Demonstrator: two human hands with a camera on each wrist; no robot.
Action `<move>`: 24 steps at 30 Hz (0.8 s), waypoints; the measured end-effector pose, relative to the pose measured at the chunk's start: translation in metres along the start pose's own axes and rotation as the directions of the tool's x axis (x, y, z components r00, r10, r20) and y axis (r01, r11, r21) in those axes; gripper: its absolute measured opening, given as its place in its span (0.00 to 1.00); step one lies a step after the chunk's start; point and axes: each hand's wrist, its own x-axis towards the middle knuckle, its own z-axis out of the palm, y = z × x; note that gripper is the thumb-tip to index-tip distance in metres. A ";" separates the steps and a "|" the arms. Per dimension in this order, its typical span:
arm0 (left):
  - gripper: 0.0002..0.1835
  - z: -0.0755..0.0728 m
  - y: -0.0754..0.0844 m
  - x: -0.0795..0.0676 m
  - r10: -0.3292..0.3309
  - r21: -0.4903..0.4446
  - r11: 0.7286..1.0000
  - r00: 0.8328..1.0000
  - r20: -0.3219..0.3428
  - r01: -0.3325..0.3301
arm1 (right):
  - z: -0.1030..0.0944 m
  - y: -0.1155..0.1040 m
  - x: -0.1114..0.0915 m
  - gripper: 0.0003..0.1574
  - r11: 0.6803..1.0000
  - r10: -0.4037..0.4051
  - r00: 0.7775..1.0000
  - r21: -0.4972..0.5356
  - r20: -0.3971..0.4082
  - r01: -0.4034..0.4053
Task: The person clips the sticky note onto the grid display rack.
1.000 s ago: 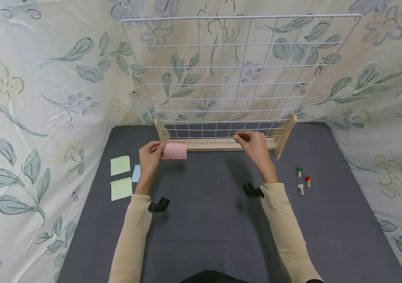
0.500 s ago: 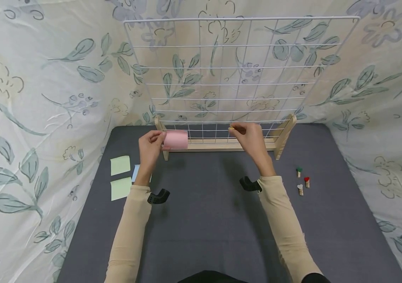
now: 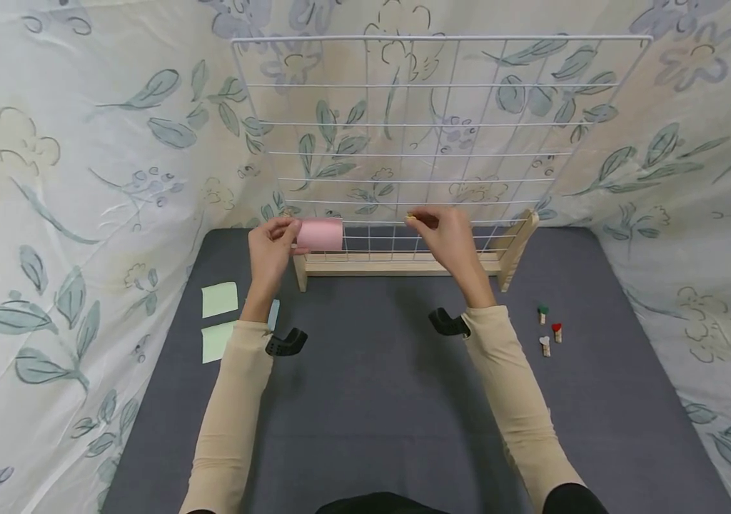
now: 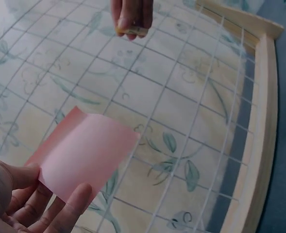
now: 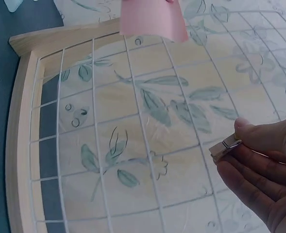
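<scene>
A pink sticky note [image 3: 320,235], slightly curved, is pinched along its left edge by my left hand [image 3: 269,257]. In the left wrist view the pink note [image 4: 87,153] sits between thumb and fingers, in front of the white wire grid [image 4: 152,121]. My right hand [image 3: 447,239] pinches a small wooden clothespin [image 5: 224,146] between thumb and fingertips, some way to the right of the note. The grid [image 3: 417,153] stands upright in a wooden base [image 3: 378,268] behind both hands. In the head view the clothespin is mostly covered by the fingers.
Two pale green notes [image 3: 219,300] lie on the dark table at the left, with a blue note [image 3: 273,314] partly under my left forearm. At the right lie clothespins with a green [image 3: 542,314], a red [image 3: 557,333] and a white top [image 3: 545,346]. Floral cloth surrounds the table.
Both hands have risen and moved forward toward the grid, carrying the pink note and the clothespin. The right hand has also shifted left, closer to the note.
</scene>
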 end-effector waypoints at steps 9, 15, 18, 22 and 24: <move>0.15 0.010 0.006 0.019 0.044 -0.069 0.997 0.999 -0.029 -0.046 | -0.006 -0.017 0.015 0.13 0.998 -0.065 0.998 0.003 0.026 0.065; 0.12 0.016 0.023 0.028 0.075 -0.072 0.995 0.997 -0.020 -0.076 | -0.001 -0.031 0.021 0.12 0.985 -0.171 0.985 0.020 0.024 0.170; 0.11 0.016 0.030 0.031 0.090 -0.036 0.995 0.996 -0.025 -0.091 | -0.002 -0.038 0.025 0.11 0.979 -0.202 0.979 0.036 0.007 0.202; 0.11 0.013 0.040 0.036 0.122 -0.025 0.992 0.992 -0.022 -0.123 | -0.006 -0.046 0.032 0.12 0.974 -0.224 0.975 0.044 -0.001 0.224; 0.11 0.011 0.046 0.039 0.135 -0.039 0.990 0.991 -0.024 -0.136 | -0.008 -0.051 0.036 0.12 0.971 -0.235 0.972 0.046 -0.002 0.235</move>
